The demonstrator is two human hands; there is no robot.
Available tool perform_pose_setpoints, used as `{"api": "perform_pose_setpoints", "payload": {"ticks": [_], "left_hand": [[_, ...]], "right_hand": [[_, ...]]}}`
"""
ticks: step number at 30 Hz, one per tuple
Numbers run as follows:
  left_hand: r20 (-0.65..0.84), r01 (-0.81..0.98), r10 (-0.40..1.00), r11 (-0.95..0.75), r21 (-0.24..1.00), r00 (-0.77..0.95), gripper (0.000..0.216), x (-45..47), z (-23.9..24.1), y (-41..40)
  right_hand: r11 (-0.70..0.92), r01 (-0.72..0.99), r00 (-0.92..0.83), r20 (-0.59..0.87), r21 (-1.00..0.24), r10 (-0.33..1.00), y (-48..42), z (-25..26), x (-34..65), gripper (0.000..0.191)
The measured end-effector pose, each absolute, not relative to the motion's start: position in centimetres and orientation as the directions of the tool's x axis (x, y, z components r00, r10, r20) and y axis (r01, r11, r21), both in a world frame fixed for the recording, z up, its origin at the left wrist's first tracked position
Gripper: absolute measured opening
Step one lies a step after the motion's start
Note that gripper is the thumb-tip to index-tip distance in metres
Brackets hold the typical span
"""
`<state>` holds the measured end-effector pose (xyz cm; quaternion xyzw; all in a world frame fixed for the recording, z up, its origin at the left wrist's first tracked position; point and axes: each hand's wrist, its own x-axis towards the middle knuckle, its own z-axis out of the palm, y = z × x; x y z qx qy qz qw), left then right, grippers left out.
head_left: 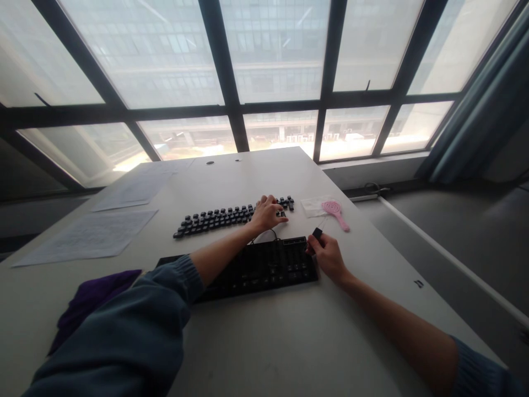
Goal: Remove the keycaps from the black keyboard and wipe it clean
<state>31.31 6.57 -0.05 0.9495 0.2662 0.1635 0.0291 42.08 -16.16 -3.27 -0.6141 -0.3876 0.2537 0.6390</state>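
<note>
Rows of loose black keycaps (219, 219) lie on the white table beyond a black keyboard (256, 267). My left hand (266, 214) reaches across the keyboard to the right part of these rows. Its thumb and index finger are apart, with dark keycaps showing between them; the other fingers are curled. Above the keyboard's right end, my right hand (328, 256) pinches a small black keycap puller (317, 233) with thin wires pointing away from me. My left forearm hides some of the keyboard.
A pink hairbrush (334, 210) lies by a clear plastic bag (311, 207) near the table's right edge. Paper sheets (88, 237) spread over the left side. Purple cloth (93, 298) sits beside my left sleeve. Windows (276, 49) stand behind the table (264, 342).
</note>
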Motion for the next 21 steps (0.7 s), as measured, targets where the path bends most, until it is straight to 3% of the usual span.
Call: {"api": "perform_pose_setpoints", "payload": {"ticks": [7, 13, 21], "left_hand": [[0.296, 0.494, 0.52, -0.854, 0.164, 0.801, 0.036, 31.5, 0.3, 6.8], [0.393, 0.407, 0.473, -0.88, 0.244, 0.788, 0.031, 30.6, 1.9, 3.7], [0.277, 0.278, 0.366, -0.91, 0.309, 0.888, 0.021, 26.8, 2.9, -6.0]], "right_hand": [[0.124, 0.139, 0.57, 0.182, -0.983, 0.801, -16.1, -3.5, 42.2, 0.042], [0.114, 0.153, 0.565, 0.182, -0.982, 0.804, -16.1, -3.5, 42.2, 0.043], [0.186, 0.242, 0.485, 0.285, -0.952, 0.827, -17.0, -3.2, 42.5, 0.036]]}}
